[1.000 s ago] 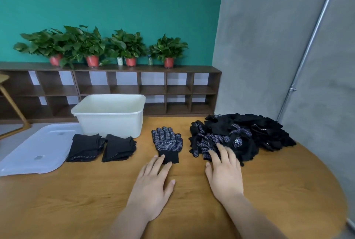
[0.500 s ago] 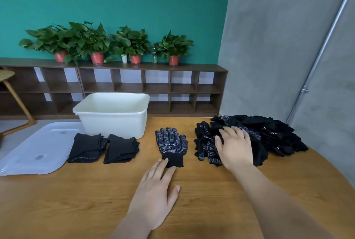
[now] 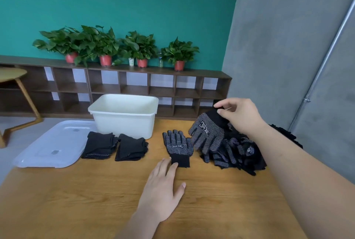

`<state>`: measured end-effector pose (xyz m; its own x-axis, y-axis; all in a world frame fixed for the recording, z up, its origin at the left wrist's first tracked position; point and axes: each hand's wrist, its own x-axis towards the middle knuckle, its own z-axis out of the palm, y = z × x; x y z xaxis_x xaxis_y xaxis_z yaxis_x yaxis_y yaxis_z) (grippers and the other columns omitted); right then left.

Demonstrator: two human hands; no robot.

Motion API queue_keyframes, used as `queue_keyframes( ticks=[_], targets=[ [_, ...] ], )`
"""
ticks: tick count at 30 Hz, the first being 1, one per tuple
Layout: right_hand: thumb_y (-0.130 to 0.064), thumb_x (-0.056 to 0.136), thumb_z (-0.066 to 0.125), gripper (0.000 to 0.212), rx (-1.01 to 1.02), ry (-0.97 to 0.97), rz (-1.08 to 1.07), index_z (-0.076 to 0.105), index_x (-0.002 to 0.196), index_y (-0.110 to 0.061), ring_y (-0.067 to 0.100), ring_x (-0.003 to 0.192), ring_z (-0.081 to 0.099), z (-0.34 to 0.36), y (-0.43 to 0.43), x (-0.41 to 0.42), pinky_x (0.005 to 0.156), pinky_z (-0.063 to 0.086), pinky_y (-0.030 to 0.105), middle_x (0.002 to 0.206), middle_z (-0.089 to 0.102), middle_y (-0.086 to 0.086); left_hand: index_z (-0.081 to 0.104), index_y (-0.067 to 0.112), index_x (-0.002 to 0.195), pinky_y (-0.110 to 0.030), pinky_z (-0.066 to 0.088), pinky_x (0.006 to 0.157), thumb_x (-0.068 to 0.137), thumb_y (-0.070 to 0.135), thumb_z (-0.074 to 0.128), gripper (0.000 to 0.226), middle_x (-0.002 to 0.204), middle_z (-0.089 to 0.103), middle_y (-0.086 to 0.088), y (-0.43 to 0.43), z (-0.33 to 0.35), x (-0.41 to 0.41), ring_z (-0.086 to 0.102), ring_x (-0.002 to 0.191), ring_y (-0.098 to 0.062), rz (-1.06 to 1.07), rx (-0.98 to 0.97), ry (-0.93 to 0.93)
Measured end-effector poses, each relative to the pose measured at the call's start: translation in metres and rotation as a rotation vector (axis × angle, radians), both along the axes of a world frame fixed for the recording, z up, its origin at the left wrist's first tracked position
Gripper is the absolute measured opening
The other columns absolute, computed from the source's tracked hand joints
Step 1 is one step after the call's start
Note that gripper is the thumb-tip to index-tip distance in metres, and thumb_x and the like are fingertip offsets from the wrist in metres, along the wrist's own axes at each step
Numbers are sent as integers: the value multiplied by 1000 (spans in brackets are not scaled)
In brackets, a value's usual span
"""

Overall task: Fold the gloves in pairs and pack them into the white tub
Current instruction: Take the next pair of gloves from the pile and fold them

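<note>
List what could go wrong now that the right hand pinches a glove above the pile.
1. The right hand pinches the lifted glove only by its cuff, and the glove's fingers hang against the pile; it may slip or drag another glove along.
2. The left hand merely touches the flat glove at its cuff with straight fingers; laying the second glove on top could shift it and misalign the pair.

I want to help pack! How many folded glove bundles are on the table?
2. The left bundle lies beside the lid; the right bundle lies in front of the white tub. More may hide inside the tub.
</note>
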<state>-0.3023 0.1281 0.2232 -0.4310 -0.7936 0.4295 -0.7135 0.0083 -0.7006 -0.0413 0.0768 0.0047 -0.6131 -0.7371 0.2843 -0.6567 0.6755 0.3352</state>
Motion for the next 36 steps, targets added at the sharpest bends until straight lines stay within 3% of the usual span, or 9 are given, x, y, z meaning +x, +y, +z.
queue_keyframes(
  ticks=[5, 8, 11, 13, 17, 20, 23, 32, 36],
  targets=[
    [-15, 90, 82, 15, -195, -326, 0, 83, 97, -29, 0, 81, 70, -13, 10, 15, 68, 54, 14, 94, 76, -7, 22, 30, 165, -37, 17, 131, 104, 68, 29, 72, 171, 12, 11, 0, 0, 2, 5, 160, -13, 13, 6, 9],
    [-19, 85, 85, 14, -167, -437, -241, 81, 93, -31, 15, 89, 75, -69, 28, 7, 86, 62, 38, 91, 77, -5, 23, 28, 165, -36, 18, 130, 105, 65, 31, 71, 169, 16, 9, 0, 2, 3, 9, 159, -14, 19, 1, 4],
    [-32, 87, 79, 11, 273, -178, -393, 78, 98, -30, 21, 93, 69, -148, 63, 15, 86, 57, 35, 87, 73, -7, 26, 27, 164, -37, 19, 130, 105, 63, 33, 70, 168, 19, 9, 1, 2, 3, 11, 158, -15, 12, 4, 6],
    [-43, 90, 73, 18, 494, 170, -460, 74, 106, -35, 26, 107, 58, -191, 87, 28, 86, 56, 39, 105, 67, -1, 27, 27, 164, -37, 20, 130, 105, 62, 33, 69, 168, 20, 9, 0, 1, 3, 12, 158, -14, 7, 9, 1],
    [-22, 82, 82, 31, 280, 597, -430, 75, 112, -24, 30, 101, 56, -231, 99, 42, 78, 53, 45, 116, 58, 3, 31, 29, 162, -37, 21, 129, 105, 62, 32, 66, 167, 23, 10, 0, 1, 2, 16, 156, -13, -4, -6, -36],
    [-28, 92, 66, 19, 203, 675, -329, 78, 108, -28, 27, 97, 62, -233, 97, 66, 91, 49, 46, 108, 63, -4, 30, 31, 162, -38, 17, 130, 106, 61, 30, 64, 170, 21, 11, 1, 1, 2, 16, 157, -13, -17, -17, -71],
    [-41, 93, 46, 35, 202, 705, -362, 77, 93, -24, 28, 89, 57, -225, 96, 92, 85, 44, 46, 91, 61, -1, 30, 30, 163, -38, 15, 131, 107, 60, 30, 64, 171, 19, 10, 1, 2, 1, 14, 158, -14, -7, -15, -94],
    [-23, 92, 70, 2, 57, 652, -211, 72, 92, -21, 22, 87, 52, -237, 97, 103, 71, 45, 35, 93, 55, -5, 29, 27, 163, -42, 13, 131, 109, 52, 30, 59, 174, 10, 1, -2, 2, -4, 4, 161, -19, -78, -65, -215],
    [-27, 91, 69, 7, 93, 632, -299, 71, 91, -20, 25, 85, 52, -239, 96, 100, 71, 45, 40, 91, 57, -2, 30, 26, 164, -41, 8, 131, 109, 50, 32, 60, 176, 10, 0, -10, 12, -13, 3, 162, -20, -136, -57, -299]
  ],
)
